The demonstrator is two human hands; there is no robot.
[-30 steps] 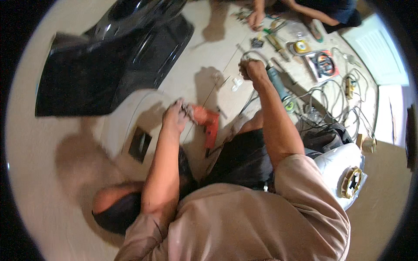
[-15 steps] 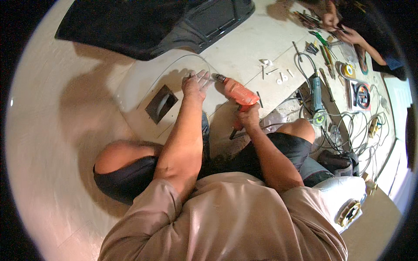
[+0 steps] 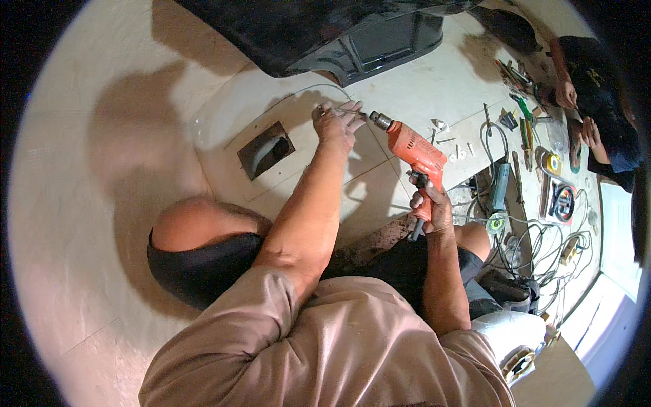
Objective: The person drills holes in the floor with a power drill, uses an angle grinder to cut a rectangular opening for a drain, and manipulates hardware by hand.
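My right hand [image 3: 435, 209] is wrapped round the handle of a red power drill [image 3: 415, 149], which points up and to the left. The metal chuck [image 3: 381, 121] stands just right of my left fingertips. Between thumb and finger, my left hand [image 3: 333, 126] pinches a thin dark rod that looks like a drill bit [image 3: 352, 111], while its other fingers stay stretched out. The bit's tip lies close to the chuck; whether they touch is hard to tell. Below and left of this hand, a square hole [image 3: 288, 141] in the tiled floor shows a pale curved edge inside.
A large black moulded object [image 3: 325, 41] lies ahead. To the right are screws and white plastic pieces [image 3: 458, 153], an angle grinder [image 3: 500, 186], tangled cables [image 3: 542, 254] and hand tools [image 3: 527, 136]. Another person's hand [image 3: 565, 93] shows at far right.
The drill and both hands now sit further right in view. My right wrist has turned, showing its fingers round the handle. The other person's hands have moved apart.
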